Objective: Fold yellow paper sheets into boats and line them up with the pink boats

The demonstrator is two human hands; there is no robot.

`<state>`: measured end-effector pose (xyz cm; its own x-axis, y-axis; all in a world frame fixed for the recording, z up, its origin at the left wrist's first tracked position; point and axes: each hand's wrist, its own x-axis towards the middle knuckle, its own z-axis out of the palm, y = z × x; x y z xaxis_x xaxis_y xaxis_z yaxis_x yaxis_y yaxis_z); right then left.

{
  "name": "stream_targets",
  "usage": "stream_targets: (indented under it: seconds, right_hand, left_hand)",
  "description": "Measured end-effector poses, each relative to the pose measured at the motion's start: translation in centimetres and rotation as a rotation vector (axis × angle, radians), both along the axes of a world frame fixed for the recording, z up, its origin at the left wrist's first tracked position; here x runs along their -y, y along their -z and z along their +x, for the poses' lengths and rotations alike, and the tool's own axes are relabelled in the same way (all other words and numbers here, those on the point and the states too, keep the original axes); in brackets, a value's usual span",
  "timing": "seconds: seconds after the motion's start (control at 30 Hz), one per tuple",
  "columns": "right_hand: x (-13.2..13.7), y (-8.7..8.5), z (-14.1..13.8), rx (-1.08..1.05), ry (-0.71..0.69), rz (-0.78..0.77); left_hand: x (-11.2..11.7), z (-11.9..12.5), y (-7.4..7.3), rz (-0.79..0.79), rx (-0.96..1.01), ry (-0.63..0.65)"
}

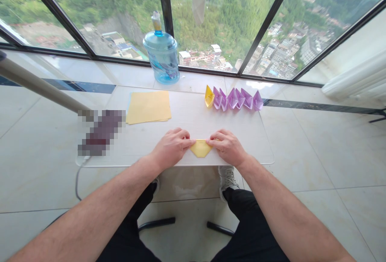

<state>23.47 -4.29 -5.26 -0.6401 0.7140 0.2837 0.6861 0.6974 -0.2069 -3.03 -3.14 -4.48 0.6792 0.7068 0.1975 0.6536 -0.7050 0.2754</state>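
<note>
A small folded piece of yellow paper (201, 149) lies near the front edge of the white table (187, 113), straight along its top and narrowing toward me. At its left end, my left hand (173, 145) is closed, thumb and fingers pinching the paper. My right hand (227, 145) grips the right end in the same way. Beyond my hands stands a row of folded paper boats: one yellow boat (209, 97) at the left end and several purple boats (237, 99) beside it. A stack of yellow paper sheets (149, 106) rests farther back on the left.
A blurred-out object (101, 133) with a cable (77, 177) is at the table's left end, near a slanting pole (45, 87). A large blue water bottle (163, 59) stands behind the table by the window. My legs and shoes (227, 179) are below the front edge.
</note>
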Motion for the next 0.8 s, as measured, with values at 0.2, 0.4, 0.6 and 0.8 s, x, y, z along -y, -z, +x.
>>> stream_targets:
  seconds: [0.2, 0.4, 0.6, 0.8]
  right_hand:
    - [1.1, -1.8, -1.4, 0.159, 0.081, 0.008]
    - [2.8, -3.0, -4.5, 0.367, 0.208, -0.017]
    - [3.6, -2.7, -5.3, 0.349, 0.266, 0.007]
    - [4.0, -2.7, -5.6, 0.361, 0.285, -0.008]
  left_hand:
    - [2.2, 2.2, -1.8, 0.092, -0.166, -0.095]
    - [5.5, 5.2, -2.6, 0.079, -0.274, -0.201]
    - [6.7, 5.5, -2.4, 0.049, -0.216, -0.302]
    - [7.1, 5.7, -1.7, 0.026, -0.204, -0.256]
